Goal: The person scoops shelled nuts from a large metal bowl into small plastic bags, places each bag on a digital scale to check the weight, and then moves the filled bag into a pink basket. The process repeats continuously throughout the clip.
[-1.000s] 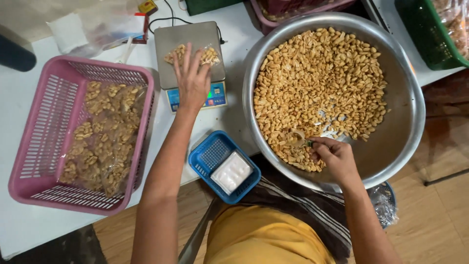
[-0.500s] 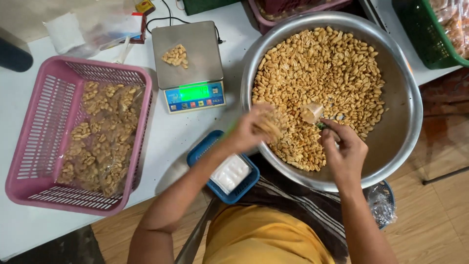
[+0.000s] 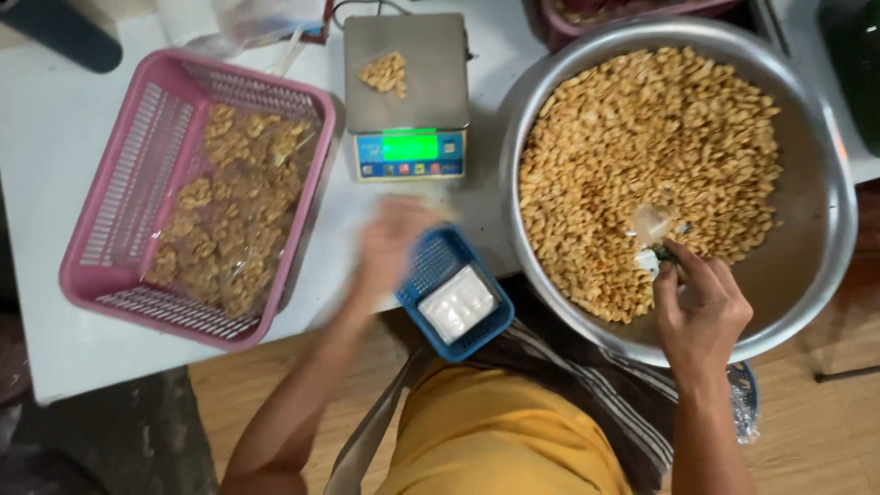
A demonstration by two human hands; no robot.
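Observation:
A large metal bowl [image 3: 811, 229] at the right holds a heap of golden nuts [image 3: 642, 137]. My right hand [image 3: 701, 307] is over the bowl's near side, shut on a small pale scoop [image 3: 651, 225] whose tip rests in the nuts. My left hand [image 3: 394, 246] is motion-blurred above the white table, just left of a small blue basket [image 3: 429, 266]; I cannot make out its fingers. A digital scale [image 3: 431, 50] with a lit green display stands behind it, with a small pile of nuts [image 3: 385, 71] on its plate.
A pink plastic basket [image 3: 101, 202] at the left holds clear bags of nuts. The blue basket at the table's front edge contains a white packet [image 3: 456, 302]. Clear plastic bags [image 3: 247, 23] lie at the back. The white table [image 3: 55, 137] ends just past the baskets.
My left hand left the scale, reached to the bowl by my right hand, then swung back left over the table beside the blue basket. My right hand lowered the scoop into the nuts.

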